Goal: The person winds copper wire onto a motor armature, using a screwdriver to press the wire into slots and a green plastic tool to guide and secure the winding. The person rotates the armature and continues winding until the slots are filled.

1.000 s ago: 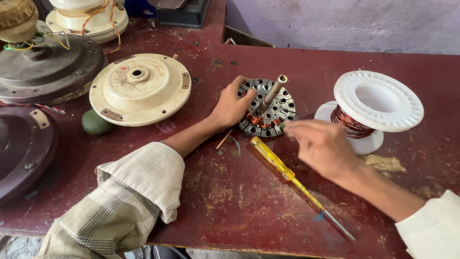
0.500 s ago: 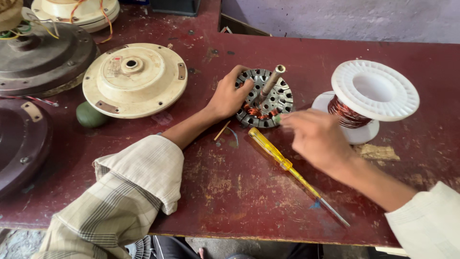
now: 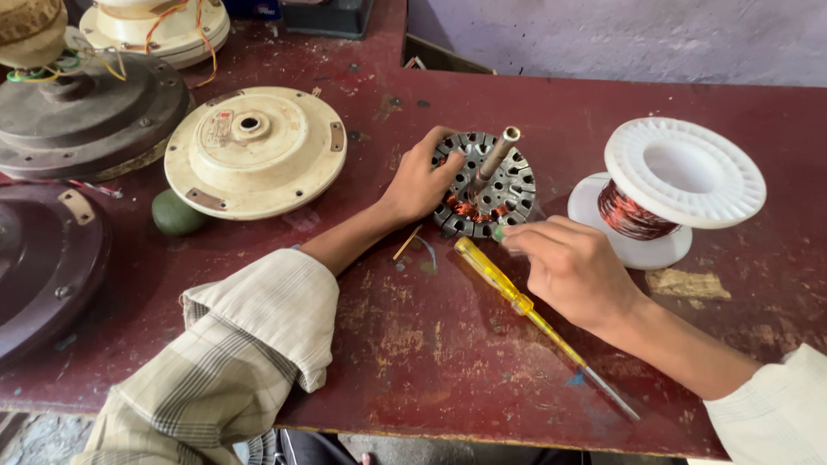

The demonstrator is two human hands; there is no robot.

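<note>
Worn, scratched dark-red wooden workbench (image 3: 413, 344) under soft daylight, pale lilac plastered wall (image 3: 603, 34) just behind.

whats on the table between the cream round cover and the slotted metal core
In the head view, only the left hand and its forearm lie between the cream round cover and the slotted metal core; otherwise bare red table.

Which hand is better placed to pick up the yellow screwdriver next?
Probably the right hand: it hovers right beside the yellow screwdriver, while the left hand is busy bracing the stator.
</note>
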